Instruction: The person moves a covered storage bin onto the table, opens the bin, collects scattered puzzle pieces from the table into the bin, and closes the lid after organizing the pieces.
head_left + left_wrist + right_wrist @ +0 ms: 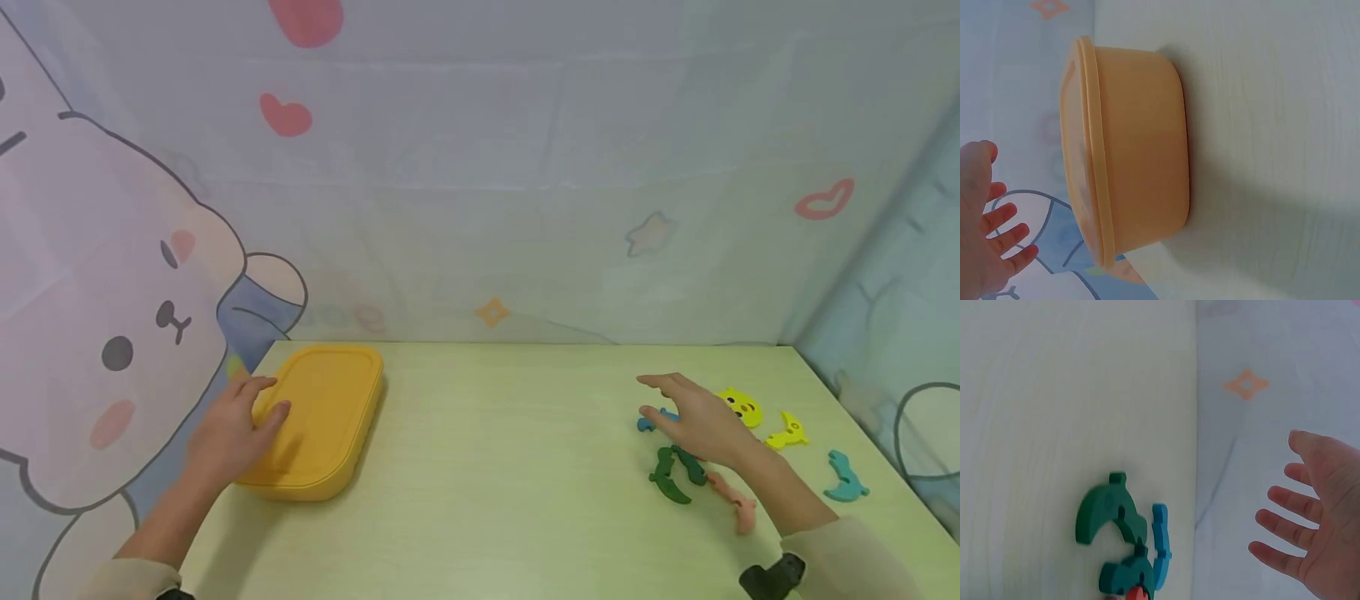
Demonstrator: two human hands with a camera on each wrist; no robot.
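A yellow lidded box (322,417) sits at the left of the table, its lid on. My left hand (234,429) hovers over the box's left side with fingers spread; in the left wrist view that hand (988,231) is apart from the lid. Over at the right, my right hand (701,421) hangs above a scatter of puzzle pieces, holding nothing. Around it lie a green curved piece (666,477), a dark green piece (690,465), a blue piece (647,423), a pink piece (735,502) and a yellow face piece (742,407), some partly hidden by the hand.
Farther right lie a yellow curved piece (787,432) and a teal piece (846,477). The pale table (510,467) ends at a printed cloth backdrop (480,167) behind it, and more printed cloth hangs at the right side.
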